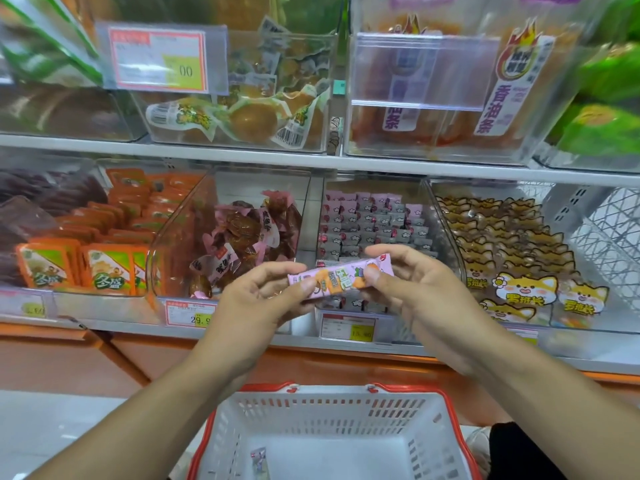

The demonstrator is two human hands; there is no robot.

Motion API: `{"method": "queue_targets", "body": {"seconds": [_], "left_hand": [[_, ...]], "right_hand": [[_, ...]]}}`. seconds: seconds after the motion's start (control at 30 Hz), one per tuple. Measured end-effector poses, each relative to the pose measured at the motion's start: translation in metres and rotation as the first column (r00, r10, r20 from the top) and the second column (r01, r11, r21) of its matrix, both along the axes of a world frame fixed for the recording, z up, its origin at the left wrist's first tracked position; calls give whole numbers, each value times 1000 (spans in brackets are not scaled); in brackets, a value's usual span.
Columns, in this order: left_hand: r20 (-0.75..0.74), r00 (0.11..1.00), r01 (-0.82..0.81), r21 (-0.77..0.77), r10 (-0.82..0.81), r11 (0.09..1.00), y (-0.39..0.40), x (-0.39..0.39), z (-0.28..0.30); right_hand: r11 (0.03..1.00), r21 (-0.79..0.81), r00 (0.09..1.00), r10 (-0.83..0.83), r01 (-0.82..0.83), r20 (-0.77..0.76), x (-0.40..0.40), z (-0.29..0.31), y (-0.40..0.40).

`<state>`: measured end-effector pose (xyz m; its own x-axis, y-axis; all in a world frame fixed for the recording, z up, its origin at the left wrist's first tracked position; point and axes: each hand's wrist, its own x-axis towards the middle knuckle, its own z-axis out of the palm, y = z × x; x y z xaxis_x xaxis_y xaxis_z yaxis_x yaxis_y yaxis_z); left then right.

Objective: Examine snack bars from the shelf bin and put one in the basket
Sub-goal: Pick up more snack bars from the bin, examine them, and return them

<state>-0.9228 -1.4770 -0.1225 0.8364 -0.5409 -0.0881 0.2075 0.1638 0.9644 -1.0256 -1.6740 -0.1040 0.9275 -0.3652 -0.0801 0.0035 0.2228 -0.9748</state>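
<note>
Pinching a pink snack bar (341, 279) by its two ends, the left hand (258, 301) closes thumb and fingers on the end at nine o'clock while the right hand (420, 291) closes on the end at three o'clock, so the bar lies nearly level between them with its printed face turned up toward the camera. That puts the work at the examining step: the wrapper is being read, not yet dropped. Just behind the bar, at twelve o'clock, sits the clear shelf bin (372, 233) packed with rows of the same pink wrappers, and a yellow price tag (349, 328) hangs on the shelf edge below it. At six o'clock from the hands, well below them, waits the white basket (332, 407) with red handles, and one small wrapped item (259, 459) lies on its floor. Next, I judge, one hand must let go so the other can carry the bar down over the basket and release it.
</note>
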Motion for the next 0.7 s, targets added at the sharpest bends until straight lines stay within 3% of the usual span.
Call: {"method": "queue_targets", "body": {"seconds": [0.27, 0.5, 0.63, 0.7], "left_hand": [[-40, 999, -12, 57, 14, 998, -2, -1, 1], [124, 992, -7, 81, -4, 997, -1, -3, -2], [31, 999, 33, 53, -35, 998, -2, -3, 0], [-18, 998, 60, 98, -58, 993, -4, -5, 1]], "right_hand": [[958, -268, 993, 113, -104, 18, -4, 4, 0], [992, -88, 996, 87, -85, 20, -8, 1, -5], [876, -441, 980, 193, -195, -50, -12, 6, -8], [850, -494, 980, 199, -182, -18, -14, 6, -7]]}}
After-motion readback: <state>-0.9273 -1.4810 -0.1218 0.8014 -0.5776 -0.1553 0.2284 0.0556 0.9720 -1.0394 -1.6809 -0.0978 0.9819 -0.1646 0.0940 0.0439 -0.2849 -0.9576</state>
